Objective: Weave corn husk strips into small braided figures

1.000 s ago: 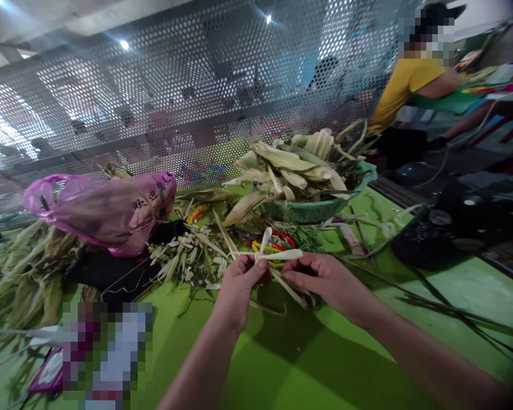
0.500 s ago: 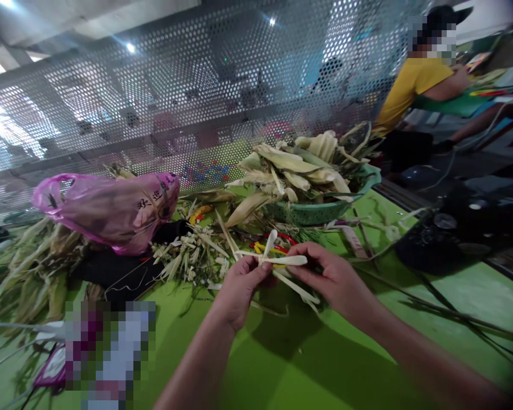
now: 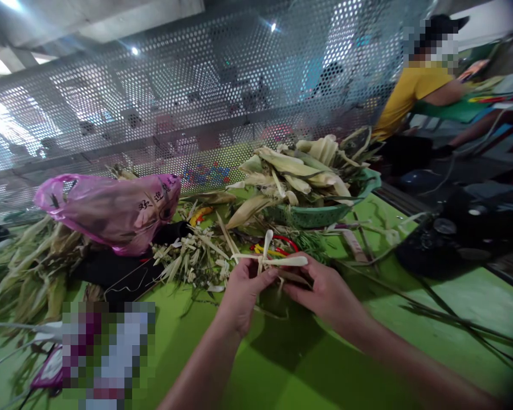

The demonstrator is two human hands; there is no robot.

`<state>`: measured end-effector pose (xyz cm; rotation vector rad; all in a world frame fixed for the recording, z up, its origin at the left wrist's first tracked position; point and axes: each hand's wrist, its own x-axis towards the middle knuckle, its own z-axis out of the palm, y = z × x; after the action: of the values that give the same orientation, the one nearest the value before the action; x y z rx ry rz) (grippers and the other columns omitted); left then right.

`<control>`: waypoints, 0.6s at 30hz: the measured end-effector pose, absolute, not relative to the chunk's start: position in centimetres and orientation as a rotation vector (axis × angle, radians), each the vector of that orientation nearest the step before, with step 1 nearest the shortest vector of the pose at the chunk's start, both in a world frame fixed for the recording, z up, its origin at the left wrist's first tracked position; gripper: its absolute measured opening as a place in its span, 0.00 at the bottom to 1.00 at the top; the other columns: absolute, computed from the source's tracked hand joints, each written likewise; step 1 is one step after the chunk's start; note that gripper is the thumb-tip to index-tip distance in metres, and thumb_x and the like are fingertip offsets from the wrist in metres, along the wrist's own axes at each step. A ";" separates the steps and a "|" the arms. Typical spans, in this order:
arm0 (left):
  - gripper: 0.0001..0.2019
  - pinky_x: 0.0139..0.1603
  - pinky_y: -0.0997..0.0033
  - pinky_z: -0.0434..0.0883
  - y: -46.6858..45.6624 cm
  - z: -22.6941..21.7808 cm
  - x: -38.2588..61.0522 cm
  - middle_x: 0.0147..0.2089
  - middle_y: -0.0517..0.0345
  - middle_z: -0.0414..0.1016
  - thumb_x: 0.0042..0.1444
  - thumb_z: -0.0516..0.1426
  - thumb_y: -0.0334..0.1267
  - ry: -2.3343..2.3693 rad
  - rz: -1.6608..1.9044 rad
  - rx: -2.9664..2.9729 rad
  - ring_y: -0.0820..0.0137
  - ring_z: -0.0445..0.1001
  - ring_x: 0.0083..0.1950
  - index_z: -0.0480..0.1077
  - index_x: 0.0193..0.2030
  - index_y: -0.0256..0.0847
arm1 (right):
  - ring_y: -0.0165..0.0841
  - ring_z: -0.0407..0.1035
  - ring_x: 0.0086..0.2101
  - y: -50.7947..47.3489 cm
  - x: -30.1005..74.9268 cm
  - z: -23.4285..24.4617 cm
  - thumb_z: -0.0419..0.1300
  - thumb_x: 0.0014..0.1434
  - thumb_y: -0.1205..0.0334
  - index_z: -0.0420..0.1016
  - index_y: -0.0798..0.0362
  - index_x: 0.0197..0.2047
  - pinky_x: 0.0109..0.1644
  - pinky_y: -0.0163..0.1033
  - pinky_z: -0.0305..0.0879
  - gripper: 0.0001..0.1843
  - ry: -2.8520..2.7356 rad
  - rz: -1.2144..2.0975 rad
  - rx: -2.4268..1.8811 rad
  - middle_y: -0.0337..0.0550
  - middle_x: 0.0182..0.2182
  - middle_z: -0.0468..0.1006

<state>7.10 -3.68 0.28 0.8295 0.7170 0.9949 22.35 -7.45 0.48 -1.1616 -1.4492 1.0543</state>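
Between my hands is a small cross-shaped piece of pale corn husk strips [image 3: 267,250], one strip upright and others reaching out sideways. My left hand [image 3: 243,290] pinches its centre between thumb and fingers. At the piece's right side, my right hand [image 3: 320,285] is closed around the lower husk strips, its fingertips partly hidden by them. Just behind the piece lie red- and yellow-handled tools [image 3: 277,246], partly covered. A heap of short husk cuttings [image 3: 196,253] lies to the left of my hands on the green table [image 3: 222,364].
A green basket [image 3: 312,216] piled with corn husks [image 3: 299,171] stands behind. At left are a pink plastic bag [image 3: 111,210], loose husks [image 3: 51,262] and a purple device with cables [image 3: 51,364]. A dark bag [image 3: 436,239] sits right. Beyond the perforated screen [image 3: 175,97], a person in yellow [image 3: 414,91] sits.
My right hand has shifted slightly lower, and the long pale strips that hung down to the right have swung in toward the hands. My left hand keeps its pinch.
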 end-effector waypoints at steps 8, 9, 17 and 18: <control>0.19 0.44 0.72 0.67 -3.6 0.8 6.9 0.36 0.57 0.75 0.38 0.69 0.33 0.807 0.990 0.900 0.72 0.72 0.38 0.69 0.37 0.36 | 0.35 0.73 0.34 -7.6 22.4 1.2 0.61 0.53 0.62 0.70 0.51 0.41 0.38 0.37 0.69 0.11 -1.451 1.006 -1.311 0.41 0.33 0.79; 0.19 0.43 0.72 0.67 -3.5 0.9 6.8 0.35 0.58 0.75 0.37 0.70 0.32 0.813 0.987 0.907 0.73 0.72 0.37 0.70 0.37 0.36 | 0.34 0.72 0.32 -7.6 22.5 1.4 0.61 0.53 0.62 0.70 0.51 0.41 0.36 0.36 0.68 0.11 -1.444 1.004 -1.319 0.40 0.32 0.78; 0.15 0.40 0.73 0.66 -2.8 1.2 6.0 0.31 0.59 0.74 0.37 0.67 0.29 0.780 0.904 0.992 0.74 0.70 0.33 0.71 0.34 0.35 | 0.34 0.70 0.31 -7.5 23.4 2.1 0.62 0.50 0.60 0.71 0.51 0.39 0.33 0.35 0.66 0.12 -1.397 1.007 -1.327 0.42 0.31 0.76; 0.14 0.40 0.73 0.66 -2.7 1.1 6.0 0.30 0.59 0.73 0.37 0.66 0.28 0.782 0.897 0.997 0.74 0.70 0.33 0.72 0.33 0.35 | 0.35 0.71 0.31 -7.5 23.5 1.9 0.62 0.49 0.58 0.71 0.51 0.39 0.33 0.36 0.67 0.13 -1.426 1.006 -1.339 0.43 0.32 0.77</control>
<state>5.98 -2.73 1.08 0.9965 0.7819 0.8972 23.46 -7.48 1.91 -1.3389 -1.4258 1.0060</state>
